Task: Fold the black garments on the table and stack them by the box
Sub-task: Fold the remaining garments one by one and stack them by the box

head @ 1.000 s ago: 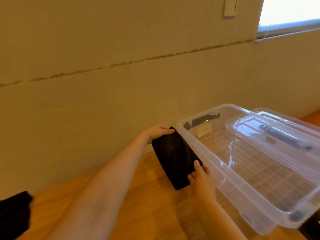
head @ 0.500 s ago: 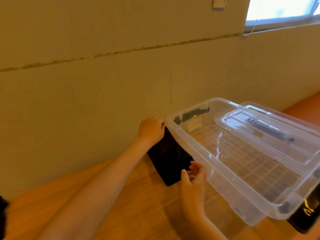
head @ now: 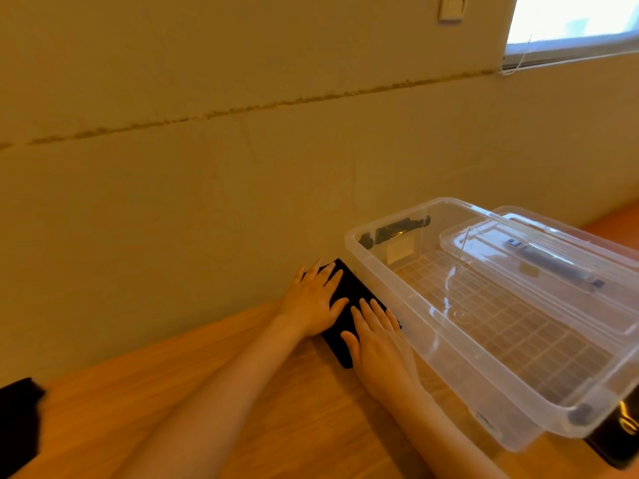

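Wood table (head: 294, 426): pale grain, running from the near edge back to the wall; both bare forearms cross it from the near edge toward the box
Black garment at left (head: 19, 420): unfolded heap at the near left edge of the table, partly cut off by the picture's side; well apart from the hands
Dark object at right (head: 619, 440): glossy and black, at the near right edge just under the box's near corner; what it is I cannot tell
Right hand (head: 378, 347): flat, fingers straight and together; palm down on the near end of the folded garment; nothing gripped
Folded garment (head: 349, 295): black, a narrow flat oblong lying on the table, its long side just beside the box's left wall; whether it touches that wall I cannot tell; far end near the wall
Left hand (head: 316, 302): flat too, fingers spread and straight; pressing the far end of the folded garment, thumb on the cloth; nothing gripped
Box (head: 387, 292): clear plastic, open, on the right part of the table; ribbed floor seen through it; black latch (head: 394, 231) at its far end
Lid (head: 539, 257): clear, resting askew across the box's far right rim
Wall (head: 207, 167): beige, with a rough horizontal seam; window (head: 570, 19) at upper right; pale switch plate (head: 450, 6) beside it
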`<state>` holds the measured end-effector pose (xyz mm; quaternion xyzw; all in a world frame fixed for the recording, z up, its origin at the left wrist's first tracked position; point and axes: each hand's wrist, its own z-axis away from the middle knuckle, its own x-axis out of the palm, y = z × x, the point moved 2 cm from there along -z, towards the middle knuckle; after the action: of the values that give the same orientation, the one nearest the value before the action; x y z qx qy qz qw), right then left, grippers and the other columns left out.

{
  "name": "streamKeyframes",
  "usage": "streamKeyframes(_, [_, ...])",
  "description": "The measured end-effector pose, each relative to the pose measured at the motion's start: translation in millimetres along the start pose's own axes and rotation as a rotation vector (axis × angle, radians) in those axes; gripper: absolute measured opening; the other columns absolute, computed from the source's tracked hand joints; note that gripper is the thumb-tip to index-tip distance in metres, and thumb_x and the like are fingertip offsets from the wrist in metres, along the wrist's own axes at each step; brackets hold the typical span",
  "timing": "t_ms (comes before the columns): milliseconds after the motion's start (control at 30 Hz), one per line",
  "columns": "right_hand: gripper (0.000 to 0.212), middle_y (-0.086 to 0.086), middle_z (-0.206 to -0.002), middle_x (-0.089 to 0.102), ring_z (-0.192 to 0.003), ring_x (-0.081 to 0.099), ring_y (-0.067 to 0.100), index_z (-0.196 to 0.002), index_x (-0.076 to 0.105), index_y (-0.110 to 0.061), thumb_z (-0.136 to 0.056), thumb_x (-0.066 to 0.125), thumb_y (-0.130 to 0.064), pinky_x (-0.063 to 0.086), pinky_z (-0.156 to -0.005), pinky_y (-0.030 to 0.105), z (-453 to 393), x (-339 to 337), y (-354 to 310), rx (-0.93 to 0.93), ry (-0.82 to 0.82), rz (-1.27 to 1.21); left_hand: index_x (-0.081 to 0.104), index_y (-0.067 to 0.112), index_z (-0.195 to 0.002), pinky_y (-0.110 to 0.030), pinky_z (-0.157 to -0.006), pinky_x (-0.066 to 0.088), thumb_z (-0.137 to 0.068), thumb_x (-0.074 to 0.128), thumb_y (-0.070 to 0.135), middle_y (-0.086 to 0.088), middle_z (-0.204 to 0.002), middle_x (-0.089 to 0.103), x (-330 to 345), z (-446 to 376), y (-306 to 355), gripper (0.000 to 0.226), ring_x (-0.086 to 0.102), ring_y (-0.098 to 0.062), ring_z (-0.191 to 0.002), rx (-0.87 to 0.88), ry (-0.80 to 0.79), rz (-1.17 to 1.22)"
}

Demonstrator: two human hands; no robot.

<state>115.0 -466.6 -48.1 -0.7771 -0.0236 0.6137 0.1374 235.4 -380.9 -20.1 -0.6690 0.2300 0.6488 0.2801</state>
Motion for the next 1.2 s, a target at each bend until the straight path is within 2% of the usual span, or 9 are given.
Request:
streamKeyframes(67, [0.123, 0.005, -0.156, 0.008, -0.145, 0.000, 0.018, -0.148, 0.015, -0.015, -0.054, -0.045, -0.066, -0.012, -0.107, 0.028, 0.2, -6.4, -1.3, 0.002, -0.047, -0.010, 0.008, 0.021, -0.151, -0.043, -0.117, -0.005, -0.098, 0.021, 0.049, 0.000, -0.159, 0.002, -0.5, -1.2, 0.8, 0.061, -0.007, -0.021, -0.146, 0.010, -0.016, -0.038])
streamKeyframes(167, [0.120, -0.001, -0.154, -0.002, -0.143, -0.007, 0.014, -0.149, 0.008, -0.016, -0.053, -0.042, -0.069, -0.012, -0.108, 0.028, 1.4, -11.5, -4.3, 0.015, -0.054, -0.064, 0.006, 0.021, -0.151, -0.044, -0.117, -0.005, -0.099, 0.017, 0.050, 0.000, -0.159, 0.000, -0.5, 0.9, 2.7, 0.061, -0.009, -0.022, -0.146, 0.035, -0.036, -0.098])
streamKeyframes(300, [0.100, 0.005, -0.147, 0.031, -0.137, 0.024, 0.016, -0.139, 0.040, -0.014, -0.080, -0.022, -0.066, 0.010, -0.108, 0.033, 6.8, -4.4, -1.0, 0.005, -0.015, 0.045, 0.006, 0.022, -0.151, -0.043, -0.116, -0.007, -0.098, 0.019, 0.050, 0.001, -0.159, 0.000, -0.9, 2.5, 1.7, 0.061, -0.009, -0.022, -0.146, 0.037, -0.031, -0.074])
streamKeyframes(400, [0.117, 0.001, -0.155, 0.003, -0.133, -0.012, 0.009, -0.148, 0.013, -0.017, -0.057, -0.037, -0.072, -0.010, -0.108, 0.028, 12.7, -1.0, 3.4, -0.037, -0.051, -0.037, 0.007, 0.024, -0.151, -0.044, -0.116, -0.007, -0.098, 0.019, 0.051, 0.002, -0.159, 0.000, -2.1, 2.0, 1.0, 0.060, -0.009, -0.021, -0.146, 0.050, -0.044, -0.062])
streamKeyframes(467, [0.120, 0.002, -0.156, 0.001, -0.132, -0.017, 0.009, -0.149, 0.008, -0.018, -0.053, -0.038, -0.073, -0.013, -0.107, 0.027, 14.5, -5.6, 4.6, -0.044, -0.065, -0.033, 0.006, 0.024, -0.151, -0.045, -0.117, -0.007, -0.098, 0.017, 0.051, 0.002, -0.159, -0.001, -4.3, 1.6, 2.0, 0.061, -0.010, -0.022, -0.145, 0.054, -0.075, -0.090])
streamKeyframes(600, [0.125, 0.002, -0.157, -0.001, -0.130, -0.019, 0.007, -0.149, 0.004, -0.018, -0.047, -0.041, -0.075, -0.013, -0.108, 0.028, 14.6, -8.3, 2.2, -0.037, -0.097, -0.018, 0.002, 0.024, -0.151, -0.049, -0.114, -0.012, -0.098, 0.014, 0.052, 0.002, -0.159, -0.005, -11.4, 3.6, 7.5, 0.061, -0.016, -0.026, -0.144, 0.021, -0.108, -0.206])
streamKeyframes(767, [0.130, 0.002, -0.157, -0.004, -0.136, -0.019, 0.010, -0.149, 0.002, -0.016, -0.042, -0.044, -0.074, -0.014, -0.108, 0.030, 2.1, -22.8, -4.1, -0.076, -0.099, 0.016, 0.006, 0.014, -0.151, -0.045, -0.115, -0.011, -0.102, 0.020, 0.037, -0.003, -0.159, 0.000, -21.4, 21.8, 15.8, 0.056, -0.013, -0.025, -0.145, -0.069, 0.139, -0.162])
streamKeyframes(900, [0.129, 0.001, -0.157, 0.002, -0.144, -0.004, 0.015, -0.149, 0.004, -0.018, -0.043, -0.044, -0.074, -0.012, -0.108, 0.030, 11.4, -10.2, -7.7, -0.107, -0.130, 0.044, 0.004, 0.011, -0.151, -0.042, -0.116, -0.006, -0.101, 0.019, 0.043, -0.006, -0.159, -0.003, -6.5, 34.7, 10.4, 0.061, -0.009, -0.021, -0.145, -0.080, 0.005, -0.106])
streamKeyframes(1200, [0.130, -0.001, -0.157, 0.000, -0.144, -0.005, 0.013, -0.149, 0.001, -0.019, -0.041, -0.040, -0.078, -0.013, -0.106, 0.027, 17.2, -12.9, -4.9, -0.083, -0.195, 0.037, 0.002, 0.015, -0.151, -0.045, -0.117, -0.003, -0.100, 0.020, 0.046, -0.001, -0.159, -0.006, -3.8, 25.6, 2.5, 0.063, -0.011, -0.018, -0.145, -0.031, -0.123, -0.038])
